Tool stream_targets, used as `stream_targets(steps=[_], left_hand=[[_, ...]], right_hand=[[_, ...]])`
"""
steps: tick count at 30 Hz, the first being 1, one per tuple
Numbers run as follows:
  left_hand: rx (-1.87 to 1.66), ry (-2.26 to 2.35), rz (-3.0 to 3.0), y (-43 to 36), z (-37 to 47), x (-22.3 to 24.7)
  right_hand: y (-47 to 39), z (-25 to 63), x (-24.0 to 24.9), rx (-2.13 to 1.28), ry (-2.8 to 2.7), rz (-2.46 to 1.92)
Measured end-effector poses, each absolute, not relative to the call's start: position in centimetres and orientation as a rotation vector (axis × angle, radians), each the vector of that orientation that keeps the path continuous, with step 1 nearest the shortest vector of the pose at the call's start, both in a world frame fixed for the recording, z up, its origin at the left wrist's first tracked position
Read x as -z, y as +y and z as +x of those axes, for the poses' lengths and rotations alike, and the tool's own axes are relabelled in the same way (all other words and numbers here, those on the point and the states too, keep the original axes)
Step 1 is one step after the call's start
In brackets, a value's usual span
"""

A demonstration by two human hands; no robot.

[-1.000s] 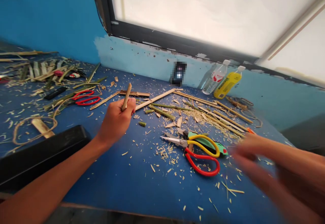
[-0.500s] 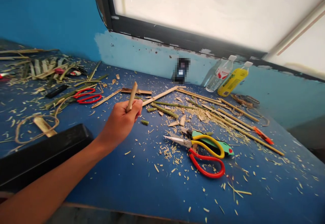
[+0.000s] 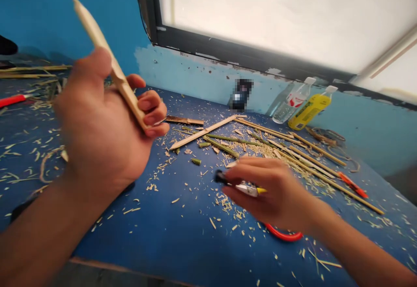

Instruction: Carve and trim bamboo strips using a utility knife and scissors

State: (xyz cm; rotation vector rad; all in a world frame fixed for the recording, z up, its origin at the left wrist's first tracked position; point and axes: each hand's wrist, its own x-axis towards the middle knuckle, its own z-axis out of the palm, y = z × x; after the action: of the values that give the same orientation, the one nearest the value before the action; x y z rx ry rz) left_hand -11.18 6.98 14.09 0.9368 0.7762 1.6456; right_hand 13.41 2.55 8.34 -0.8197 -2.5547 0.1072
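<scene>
My left hand [image 3: 104, 117] is raised at the left, its thumb and curled fingers closed round a pointed bamboo strip [image 3: 100, 44] that slants up to the left. Low over the table, my right hand [image 3: 270, 191] is closed on a utility knife [image 3: 220, 176]; only its black end shows beyond the fingertips, and the rest is hidden. Under that hand lies a pair of scissors [image 3: 285, 234], its red handle loop and part of its metal showing. Farther back, a second pointed bamboo strip [image 3: 205, 131] rests on the blue table [image 3: 182, 239].
Long thin bamboo sticks [image 3: 312, 163] and an orange cutter [image 3: 353, 185] lie at the right among shavings. Two bottles, one clear [image 3: 293, 100] and one yellow [image 3: 311, 110], stand against the wall. A red-handled tool [image 3: 13, 100] lies at the far left.
My left hand has lifted the bamboo strip up and left, toward the camera. My right hand has come into view over the scissors and closed on the knife there. The view has shifted slightly.
</scene>
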Motion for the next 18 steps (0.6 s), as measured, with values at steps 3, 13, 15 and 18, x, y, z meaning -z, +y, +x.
stream_targets(steps=[3, 13, 15, 18], left_hand=[[-1.662, 0.765, 0.927, 7.2, -9.4, -14.2], [-1.378, 0.819, 1.110, 7.2, -8.1, -9.1], [-1.296, 0.825, 1.100, 6.9, -8.0, -8.4], [-1.224, 0.813, 1.051, 6.1, -7.6, -7.6]], right_hand=[[6.8, 8.6, -5.4, -0.079, -2.744, -0.826], [4.3, 13.1, -5.6, 0.022, -2.842, -1.182], [2.6, 16.6, -5.4, 0.035, -2.806, -1.328], [0.7, 20.3, -4.6, 0.033, -2.773, -1.457]])
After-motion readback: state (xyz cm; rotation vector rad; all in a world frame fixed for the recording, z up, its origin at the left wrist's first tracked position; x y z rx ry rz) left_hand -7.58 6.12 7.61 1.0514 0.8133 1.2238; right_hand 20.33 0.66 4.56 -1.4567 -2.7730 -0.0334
